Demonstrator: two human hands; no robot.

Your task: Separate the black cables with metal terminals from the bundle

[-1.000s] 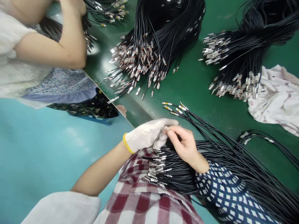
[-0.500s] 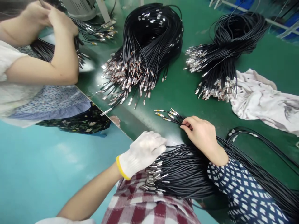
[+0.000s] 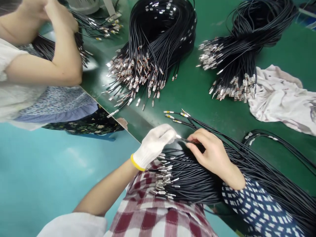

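My left hand (image 3: 159,141), in a white glove with a yellow cuff, pinches the metal connector end of a black cable (image 3: 184,139). A little further along the same cable, my bare right hand (image 3: 209,149) closes thumb and fingers on it. Below both hands a thick bundle of black cables (image 3: 197,181) lies at the table's edge, its silver connectors (image 3: 164,179) pointing left toward my checked apron. Beyond the hands a few cables with yellow-marked ends (image 3: 170,116) rest apart from the bundle.
A large looped cable pile (image 3: 160,42) lies on the green table (image 3: 192,95). Another pile (image 3: 249,42) is at the back right, beside a crumpled white cloth (image 3: 281,95). At the left a co-worker's arm (image 3: 59,65) bends over more cables.
My right hand has let go of the yellow-marked cables and come down toward the bundle. My left hand has risen slightly from the bundle with one cable end, which both hands now hold.
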